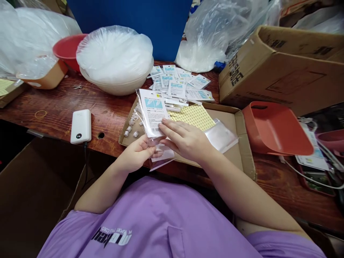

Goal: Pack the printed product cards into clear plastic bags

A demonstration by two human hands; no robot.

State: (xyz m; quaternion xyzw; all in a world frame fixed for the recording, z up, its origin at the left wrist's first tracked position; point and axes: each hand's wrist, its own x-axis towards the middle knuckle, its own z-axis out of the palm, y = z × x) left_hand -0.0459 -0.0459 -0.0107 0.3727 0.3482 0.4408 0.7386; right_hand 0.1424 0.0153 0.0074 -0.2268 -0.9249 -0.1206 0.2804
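My left hand (138,152) pinches the lower end of a clear plastic packet (152,111) that holds a white printed card with a blue picture. My right hand (185,139) rests its fingers on the packet's lower right part, over a flat cardboard tray (242,143). Small white plastic pieces (131,127) lie loose at the tray's left end. A yellow dotted sheet (195,115) and a stack of empty clear bags (221,135) lie in the tray beside my right hand.
Filled packets (178,84) are piled behind the tray. A cream bowl under plastic (115,61), a red bowl (67,48), a white power bank (80,126), a rubber band (41,114), an orange scoop (276,130) and a cardboard box (282,68) stand on the wooden table (53,104).
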